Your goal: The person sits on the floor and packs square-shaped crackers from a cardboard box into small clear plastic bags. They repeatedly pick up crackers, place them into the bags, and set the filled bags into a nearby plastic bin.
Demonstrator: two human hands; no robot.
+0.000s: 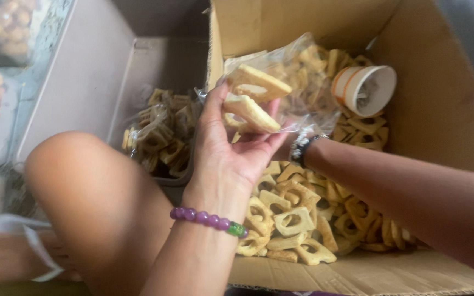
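Left hand: the left hand [231, 148] is raised palm-up over the near edge of the cardboard box [440, 109], a purple bead bracelet [207, 219] on its wrist; its fingers [212, 107] are grasping the clear plastic bag [297, 82] from below.
Right hand: the right hand is hidden behind the left hand and the bag; only the forearm and a dark bracelet [302, 147] on the wrist show, so I cannot tell whether its fingers are clenched or released.
Bag: held above the box, partly filled with pale, flat snack pieces [256, 82]; two large ones lie against the left palm side.
Box: open, its floor covered with a loose heap of snack pieces [297, 219], each pale yellow with a hole cut through.
Cup: a paper cup [366, 87], white with an orange band, lies on its side on the heap at the far side of the box.
Grey tray: left of the box, a grey tray [83, 71] holds filled bags [160, 134] of the same snacks.
Knee: the person's bare knee [83, 186] fills the lower left.
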